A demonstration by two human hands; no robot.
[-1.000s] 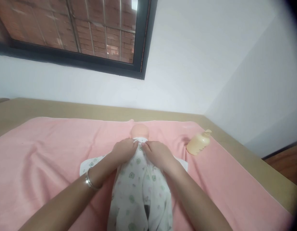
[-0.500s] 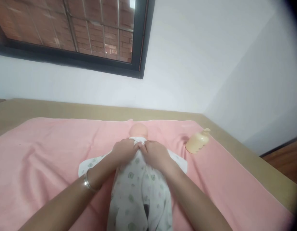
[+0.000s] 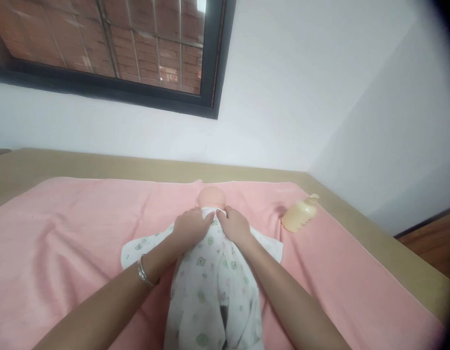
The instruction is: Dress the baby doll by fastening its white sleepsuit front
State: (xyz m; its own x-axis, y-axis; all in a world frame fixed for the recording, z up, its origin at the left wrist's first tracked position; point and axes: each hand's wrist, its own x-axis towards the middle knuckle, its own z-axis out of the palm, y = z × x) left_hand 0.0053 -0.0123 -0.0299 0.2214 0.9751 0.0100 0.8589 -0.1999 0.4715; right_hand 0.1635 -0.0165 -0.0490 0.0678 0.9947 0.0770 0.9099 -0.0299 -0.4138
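Observation:
A baby doll lies with its head toward the wall; only the smooth top of the head shows. White baby clothes with a green print cover its body, the sleeves spread to both sides. My left hand grips the neckline on the left, thumb on top and fingers hidden beneath the cloth. On the right side of the collar, my right hand holds the fabric the same way. Both thumbs lie close to each other just below the doll's head.
Under the doll spreads a wrinkled pink blanket on a tan surface. A baby bottle with yellowish contents lies tilted at the right. Behind stand a white wall and a dark-framed window.
My thumbs have moved slightly apart, and both hands sit a little higher at the collar. The left wrist has shifted slightly right. The bottle and blanket are unchanged.

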